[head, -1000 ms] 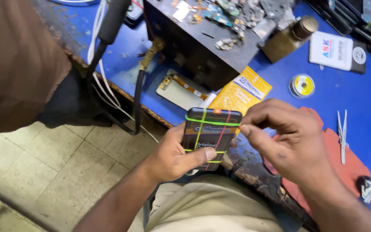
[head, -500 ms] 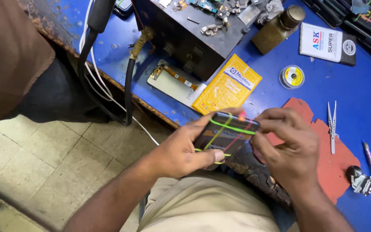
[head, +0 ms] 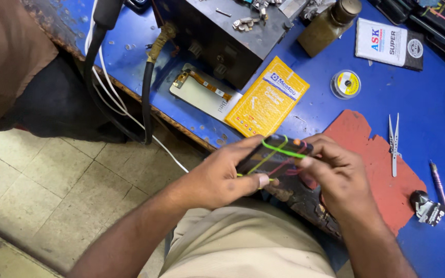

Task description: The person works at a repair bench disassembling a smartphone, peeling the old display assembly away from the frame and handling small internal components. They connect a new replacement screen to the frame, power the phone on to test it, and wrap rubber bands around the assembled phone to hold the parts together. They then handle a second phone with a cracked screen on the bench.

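A dark phone [head: 274, 156] wrapped in green and red rubber bands is held edge-on over the front edge of the blue workbench [head: 418, 87]. My left hand [head: 222, 175] grips its left side, thumb along the lower edge. At the phone's right end my right hand [head: 336, 172] holds it, fingertips pinching a green band on top. Both forearms come up from the bottom of the view, over my lap in beige trousers.
On the bench lie a yellow packet [head: 268, 98], a phone screen part [head: 202, 92], a black metal box [head: 222, 31], a brown bottle [head: 330, 25], a solder reel [head: 346, 84], tweezers [head: 393, 141] and a red mat [head: 382, 170]. Cables [head: 104, 87] hang off the left edge. Another person in brown stands at left.
The phone has been turned from face-up to nearly edge-on and sits lower against the bench edge. My right fingers have shifted onto the green band on its upper side.
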Demonstrator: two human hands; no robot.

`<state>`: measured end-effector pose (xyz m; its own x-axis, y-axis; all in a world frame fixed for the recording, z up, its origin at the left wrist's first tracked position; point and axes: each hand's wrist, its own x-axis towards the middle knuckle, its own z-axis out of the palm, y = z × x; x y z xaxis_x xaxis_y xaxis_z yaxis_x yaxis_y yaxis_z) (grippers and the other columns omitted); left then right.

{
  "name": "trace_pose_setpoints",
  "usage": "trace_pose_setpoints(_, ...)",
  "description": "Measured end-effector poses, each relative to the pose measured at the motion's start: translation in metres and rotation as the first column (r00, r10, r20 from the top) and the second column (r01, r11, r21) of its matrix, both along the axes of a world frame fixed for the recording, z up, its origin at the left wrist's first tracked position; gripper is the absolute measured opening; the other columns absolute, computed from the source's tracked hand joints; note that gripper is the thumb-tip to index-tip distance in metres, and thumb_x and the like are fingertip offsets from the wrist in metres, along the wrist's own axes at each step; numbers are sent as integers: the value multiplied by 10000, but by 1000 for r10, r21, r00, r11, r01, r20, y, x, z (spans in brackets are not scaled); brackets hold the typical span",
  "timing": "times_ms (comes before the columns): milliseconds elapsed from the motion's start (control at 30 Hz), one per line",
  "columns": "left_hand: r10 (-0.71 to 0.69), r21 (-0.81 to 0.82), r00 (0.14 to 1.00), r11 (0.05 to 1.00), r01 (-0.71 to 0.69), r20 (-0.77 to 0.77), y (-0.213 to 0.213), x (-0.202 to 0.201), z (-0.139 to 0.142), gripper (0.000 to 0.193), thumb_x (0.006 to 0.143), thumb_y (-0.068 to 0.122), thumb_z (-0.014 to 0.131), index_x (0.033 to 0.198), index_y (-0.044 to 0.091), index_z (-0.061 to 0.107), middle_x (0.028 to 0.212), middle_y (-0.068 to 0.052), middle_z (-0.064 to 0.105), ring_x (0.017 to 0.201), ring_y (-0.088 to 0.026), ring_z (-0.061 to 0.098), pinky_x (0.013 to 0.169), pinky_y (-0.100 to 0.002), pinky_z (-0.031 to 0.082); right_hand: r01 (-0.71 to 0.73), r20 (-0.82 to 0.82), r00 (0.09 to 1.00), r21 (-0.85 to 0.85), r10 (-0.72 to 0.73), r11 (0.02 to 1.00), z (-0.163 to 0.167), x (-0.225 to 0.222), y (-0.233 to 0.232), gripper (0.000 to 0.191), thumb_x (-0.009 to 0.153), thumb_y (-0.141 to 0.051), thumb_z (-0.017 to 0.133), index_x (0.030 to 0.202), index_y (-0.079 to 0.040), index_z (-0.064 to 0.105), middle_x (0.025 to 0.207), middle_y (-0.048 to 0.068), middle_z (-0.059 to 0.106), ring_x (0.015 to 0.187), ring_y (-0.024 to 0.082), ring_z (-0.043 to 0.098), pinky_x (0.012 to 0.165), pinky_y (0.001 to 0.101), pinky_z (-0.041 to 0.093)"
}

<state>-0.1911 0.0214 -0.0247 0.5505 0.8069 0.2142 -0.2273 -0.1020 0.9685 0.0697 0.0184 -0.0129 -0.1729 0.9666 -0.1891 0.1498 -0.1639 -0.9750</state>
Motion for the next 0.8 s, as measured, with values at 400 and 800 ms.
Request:
trace_pose_setpoints(400, 63, 174, 932, 985, 0, -357, 0, 4, 28, 473, 800, 22, 576, 1272, 23, 617, 1058, -232, 706, 1039, -409, 674, 858, -461, 536, -270, 248, 952, 407, 179, 873, 61, -11, 4, 597, 818, -242, 814, 1302, 1, 565, 1157, 160, 638, 950, 205, 674, 609, 305, 605)
trace_pose_setpoints(800, 29, 21, 909, 1000, -23, -415, 5, -5, 30, 186, 910, 160, 695, 998, 0, 732, 823, -188, 733, 799, -329, 697, 709, -416, 554, -230, 613, 758, -68, 222, 971, -8, 38, 4, 239, 814, -246, 906, 854, -38, 796, 685, 125, 533, 634, 219, 424, 537, 336, 364)
